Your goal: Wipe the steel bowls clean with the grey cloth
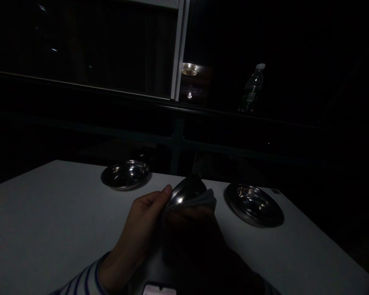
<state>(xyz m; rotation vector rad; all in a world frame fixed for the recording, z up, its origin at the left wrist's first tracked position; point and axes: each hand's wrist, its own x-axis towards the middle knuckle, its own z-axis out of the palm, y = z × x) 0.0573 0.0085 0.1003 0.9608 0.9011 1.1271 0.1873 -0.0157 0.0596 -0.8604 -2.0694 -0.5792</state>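
My left hand [140, 225] grips the edge of a shiny metal dish [187, 189], its thumb on the rim. The dish is tilted above the table, between my two hands. My right hand [197, 229], deep in shadow, is closed on a greyish cloth [204, 199] that lies against the dish. The fingers of my right hand are mostly dark and hard to make out. Beyond my left hand a metal plate [125, 175] rests on the table. To the right of my right hand sits a stack of metal plates [254, 205].
The white table [64, 213] has its far edge just behind the plates. A phone-like object [158, 290] shows at the bottom edge. Beyond the table, a plastic bottle [252, 90] with a white cap stands on a dark ledge by the window frame [178, 49].
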